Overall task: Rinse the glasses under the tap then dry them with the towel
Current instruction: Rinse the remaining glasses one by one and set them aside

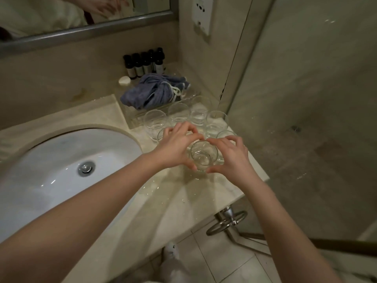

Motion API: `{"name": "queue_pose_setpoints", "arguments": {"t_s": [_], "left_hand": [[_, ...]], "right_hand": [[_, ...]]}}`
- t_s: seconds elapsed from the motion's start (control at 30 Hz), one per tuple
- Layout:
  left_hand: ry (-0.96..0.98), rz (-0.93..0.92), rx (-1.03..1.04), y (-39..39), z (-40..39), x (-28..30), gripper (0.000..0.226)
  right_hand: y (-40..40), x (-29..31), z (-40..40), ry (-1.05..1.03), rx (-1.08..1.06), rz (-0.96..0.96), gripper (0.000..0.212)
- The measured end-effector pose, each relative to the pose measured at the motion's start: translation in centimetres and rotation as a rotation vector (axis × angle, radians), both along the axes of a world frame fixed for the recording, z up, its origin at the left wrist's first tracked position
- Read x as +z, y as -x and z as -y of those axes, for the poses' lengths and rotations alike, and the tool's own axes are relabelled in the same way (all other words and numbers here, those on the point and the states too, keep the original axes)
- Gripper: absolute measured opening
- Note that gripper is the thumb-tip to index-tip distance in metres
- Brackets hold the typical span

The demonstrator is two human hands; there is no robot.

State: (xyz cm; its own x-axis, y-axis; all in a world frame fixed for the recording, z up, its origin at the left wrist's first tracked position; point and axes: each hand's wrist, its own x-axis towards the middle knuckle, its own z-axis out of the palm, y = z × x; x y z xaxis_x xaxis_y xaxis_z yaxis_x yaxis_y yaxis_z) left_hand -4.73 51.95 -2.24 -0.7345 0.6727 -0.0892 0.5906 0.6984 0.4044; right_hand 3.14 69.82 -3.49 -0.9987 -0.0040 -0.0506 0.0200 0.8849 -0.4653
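Clear glass (204,155), both hands' grip seemingly closed

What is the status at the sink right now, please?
Left hand and right hand both grip the front glass on the counter. Blue towel untouched behind. Other glasses crowd close.

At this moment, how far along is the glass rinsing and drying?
Done: cannot tell; nothing marks any glass as rinsed. In hand: both hands, left and right, grip one glass over the counter. Left: other glasses stand waiting; the towel lies bunched, untouched.
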Motion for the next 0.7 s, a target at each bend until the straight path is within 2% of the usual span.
{"name": "queue_pose_setpoints", "arguments": {"t_s": [0.37, 0.7], "left_hand": [[0.074, 0.013, 0.059, 0.5, -0.8, -1.2, 0.085], [0.177, -0.034, -0.020, 0.9, -0.9, -1.3, 0.088]], "right_hand": [[1.4, -0.8, -0.7, -0.061, 0.054, 0.043, 0.083], [1.7, -0.4, -0.5, -0.150, 0.078, 0.080, 0.083]]}}
